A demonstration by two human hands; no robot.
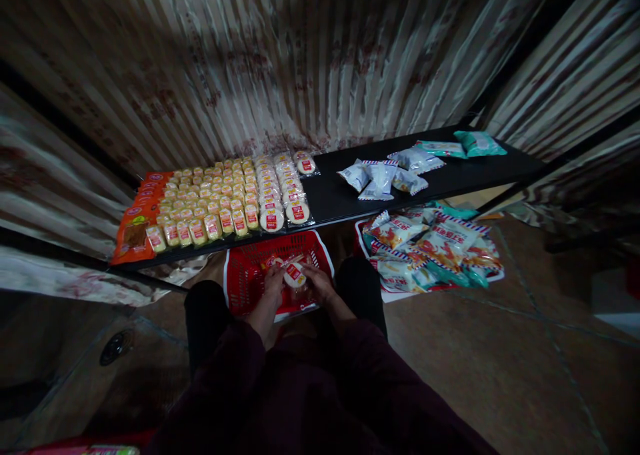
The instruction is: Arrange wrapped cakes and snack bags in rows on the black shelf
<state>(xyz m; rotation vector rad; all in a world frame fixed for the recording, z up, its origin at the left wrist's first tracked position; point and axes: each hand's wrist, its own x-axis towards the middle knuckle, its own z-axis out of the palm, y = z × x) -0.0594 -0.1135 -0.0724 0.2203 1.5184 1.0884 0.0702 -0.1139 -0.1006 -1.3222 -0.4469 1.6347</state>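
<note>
Head view: over the red plastic basket [241, 276], left hand [273, 281] and right hand [320, 283] both grasp one round wrapped cake [295, 275] between them, equally near, no long axis.

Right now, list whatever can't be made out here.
Head view:
Fine print on the round packet in the left hand and right hand: too small, dim.
Part of the floor of the left basket: hidden by the hands and packet.
Anything deep in the right basket: covered by upper bags.
Red thing at lower left: cut off by the bottom edge.
</note>
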